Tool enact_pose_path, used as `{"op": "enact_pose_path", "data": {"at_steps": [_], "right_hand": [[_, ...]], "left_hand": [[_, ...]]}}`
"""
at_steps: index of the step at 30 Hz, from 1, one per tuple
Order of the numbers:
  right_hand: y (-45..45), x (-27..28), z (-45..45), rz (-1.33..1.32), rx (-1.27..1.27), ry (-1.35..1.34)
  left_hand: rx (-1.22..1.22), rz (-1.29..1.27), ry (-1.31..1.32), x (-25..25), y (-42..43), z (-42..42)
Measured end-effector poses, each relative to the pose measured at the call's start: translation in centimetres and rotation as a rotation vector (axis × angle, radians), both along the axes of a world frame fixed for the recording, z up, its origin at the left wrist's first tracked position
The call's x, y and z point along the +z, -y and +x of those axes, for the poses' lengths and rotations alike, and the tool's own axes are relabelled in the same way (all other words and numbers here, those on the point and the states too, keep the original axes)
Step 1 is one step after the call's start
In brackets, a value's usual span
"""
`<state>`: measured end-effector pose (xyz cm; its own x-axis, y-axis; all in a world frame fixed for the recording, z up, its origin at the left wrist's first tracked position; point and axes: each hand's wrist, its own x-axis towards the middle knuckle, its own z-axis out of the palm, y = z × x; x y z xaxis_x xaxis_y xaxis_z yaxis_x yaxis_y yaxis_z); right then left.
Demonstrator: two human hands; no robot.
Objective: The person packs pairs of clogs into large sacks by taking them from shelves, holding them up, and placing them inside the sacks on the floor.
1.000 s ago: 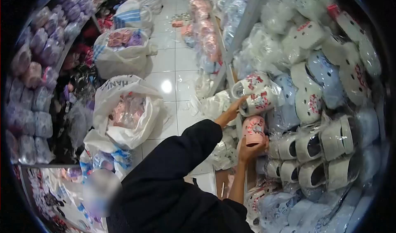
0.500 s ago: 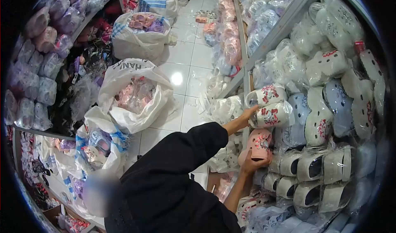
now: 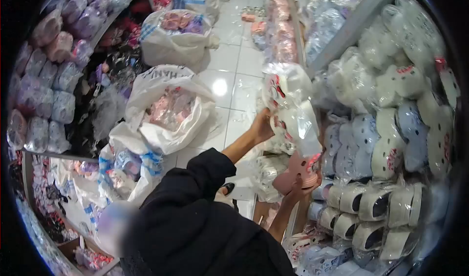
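My left hand (image 3: 262, 125) grips a pair of white clogs (image 3: 299, 91) in a clear plastic bag, with red and black figures on them. It holds them out over the shelf edge. Just below, my right hand (image 3: 302, 190) is closed around the underside of a pink clog (image 3: 293, 172) with a red decoration. The bagged white pair hangs close above the pink clog; I cannot tell whether they touch. Right of both hands stand bagged light-blue clogs (image 3: 364, 134) and white clogs (image 3: 389, 141) on the shelf.
Rows of bagged white slippers (image 3: 373, 198) fill the lower right shelf. Open white sacks (image 3: 195, 124) of footwear stand along the tiled floor (image 3: 220, 88). Purple bagged footwear (image 3: 63, 105) is stacked at left. A metal shelf post (image 3: 351, 29) slants across the upper right.
My left hand has drawn the bagged white clogs leftward from the shelf and turned them more upright. My right hand still holds the pink clog, which has tilted and shifted slightly left.
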<state>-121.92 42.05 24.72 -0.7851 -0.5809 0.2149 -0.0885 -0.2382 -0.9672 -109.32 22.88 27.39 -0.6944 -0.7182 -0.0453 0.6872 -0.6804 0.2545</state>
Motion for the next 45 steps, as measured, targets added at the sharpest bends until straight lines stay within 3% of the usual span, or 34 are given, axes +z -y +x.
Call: {"op": "enact_pose_path", "data": {"at_steps": [4, 8, 10, 13, 15, 16, 21, 26, 33, 36, 38, 39, 40, 42, 45], "right_hand": [[3.8, 1.0, 1.6, -0.074, 0.06, 0.475], [10.7, 2.5, 2.0, -0.151, 0.287, 0.567], [14.5, 8.2, 4.6, -0.149, 0.526, 0.552], [19.2, 6.4, 6.0, -0.031, 0.61, 0.343], [22.0, 5.9, 7.4, -0.025, 0.731, 0.523], [23.2, 5.6, 7.9, -0.005, 0.766, 0.524], [28.4, 5.9, 10.6, 0.043, 0.852, 0.575], [33.7, 4.5, 10.6, 0.111, 0.842, 0.712], [44.4, 4.9, 9.5, 0.071, 0.929, 0.77], [50.2, 5.4, 8.2, 0.106, 0.974, 0.75], [53.8, 6.8, 7.7, 0.102, 0.991, 0.569], [55.4, 8.2, 7.8, 0.073, 0.988, 0.411], [57.4, 9.2, 8.1, 0.071, 1.0, 0.529], [60.9, 4.9, 5.0, 0.192, 1.185, 0.652], [64.8, 3.7, 4.5, 0.299, 1.217, 0.646]], "left_hand": [[0.068, -0.056, 0.161, 0.7, 1.6, 6.0], [0.034, 0.004, 0.224, -0.7, 2.6, 10.9], [-0.014, -0.015, 0.302, -2.7, 3.1, 13.5], [-0.046, -0.208, 0.408, -3.5, 4.4, 16.9], [-0.042, -0.181, 0.437, -3.6, 5.5, 18.6], [0.005, -0.01, 0.605, -2.5, 6.1, 19.0], [-0.009, 0.008, 0.534, -1.8, 10.9, 22.2], [0.018, -0.046, 0.557, -3.9, 16.3, 22.8], [0.072, 0.014, 0.619, -3.1, 25.7, 20.9], [0.156, 0.009, 0.516, -2.0, 31.2, 19.6], [0.132, -0.167, 0.165, -4.2, 35.4, 19.6], [0.198, -0.139, 0.345, -3.3, 36.6, 19.0], [0.246, -0.101, 0.53, -2.1, 37.9, 18.4], [0.315, -0.001, 0.572, 0.1, 40.2, 17.2], [0.352, 0.072, 0.602, 1.8, 42.7, 16.9]]}}
